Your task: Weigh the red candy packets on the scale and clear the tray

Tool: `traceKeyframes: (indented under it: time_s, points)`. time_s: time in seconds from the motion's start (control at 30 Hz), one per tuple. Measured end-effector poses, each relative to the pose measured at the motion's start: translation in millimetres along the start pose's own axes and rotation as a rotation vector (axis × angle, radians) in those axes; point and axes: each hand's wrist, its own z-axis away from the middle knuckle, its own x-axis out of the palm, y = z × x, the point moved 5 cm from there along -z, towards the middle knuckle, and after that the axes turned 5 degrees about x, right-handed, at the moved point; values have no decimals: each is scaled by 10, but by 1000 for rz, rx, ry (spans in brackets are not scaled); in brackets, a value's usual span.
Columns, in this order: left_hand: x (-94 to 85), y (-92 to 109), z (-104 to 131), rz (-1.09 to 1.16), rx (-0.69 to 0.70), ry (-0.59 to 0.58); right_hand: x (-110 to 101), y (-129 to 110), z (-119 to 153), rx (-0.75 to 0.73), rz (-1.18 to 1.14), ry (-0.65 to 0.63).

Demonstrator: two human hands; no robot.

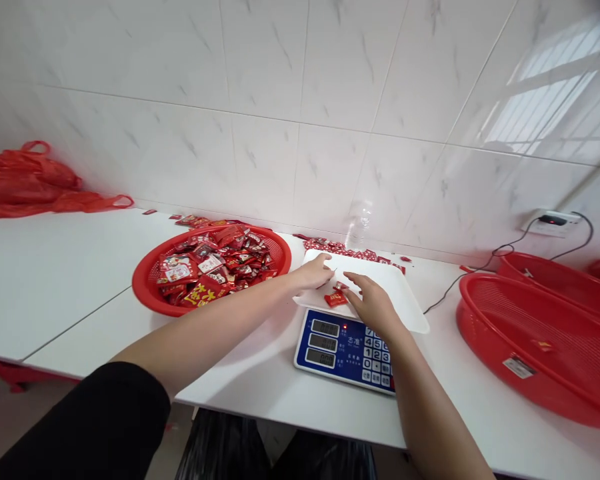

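Note:
A digital weighing scale (345, 350) with a blue keypad panel stands on the table, and a white pan (400, 300) sits on top of it. Small red wrapped packets (335, 299) lie in the pan near its front edge. Over the pan's left part is my left hand (314, 273), with its fingers apart and nothing visible in them. My right hand (373, 301) is just right of the packets, fingers spread, its thumb side touching or very near them. Left of the scale, a red plastic basket (147, 283) holds many red snack packets (215, 263).
Loose red packets (325, 247) lie along the wall beside a clear plastic bottle (359, 230). Empty red baskets (530, 360) stand at right, near a wall socket (551, 223) with a black cable (450, 293). Red plastic bags (30, 180) lie at far left.

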Motion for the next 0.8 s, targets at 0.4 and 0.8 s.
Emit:
traceKeyframes:
  time_s: [0.4, 0.8]
  points:
    - [41, 208, 53, -649, 355, -245, -57, -200, 165, -143, 3, -94]
    - [19, 234, 79, -618, 406, -303, -67, -164, 147, -148, 166, -3]
